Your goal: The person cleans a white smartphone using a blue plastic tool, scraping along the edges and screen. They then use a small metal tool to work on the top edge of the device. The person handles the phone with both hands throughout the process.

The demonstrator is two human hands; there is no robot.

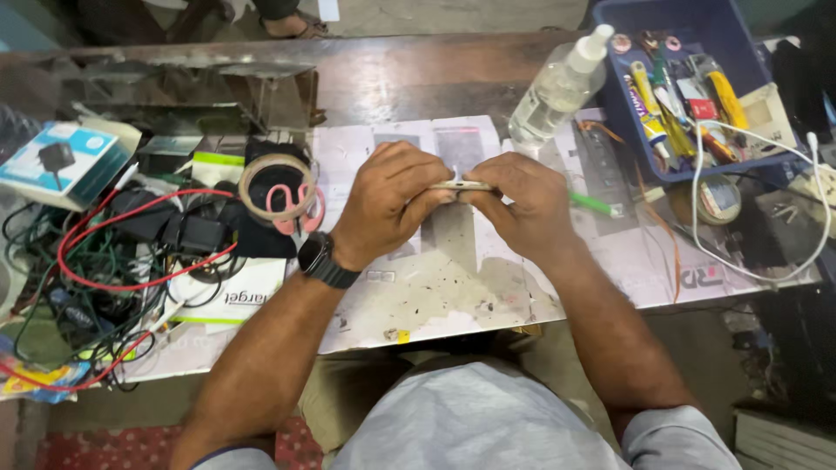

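Both hands, left hand [389, 202] and right hand [521, 202], pinch a thin phone [461, 185] edge-on, just below the spray bottle [557, 87]; even fingertip pressure seems wise.

A clear plastic spray bottle [557, 87] lies at one o'clock; a blue plastic tool-filled bin [610, 104] at two; tangled red and black cables [113, 252] at nine.

Your left hand [387, 202] and right hand [522, 204] are pinching a thin flat device [461, 185] edge-on | above the paper-covered bench [453, 278] | spray bottle [557, 87] is standing just behind.
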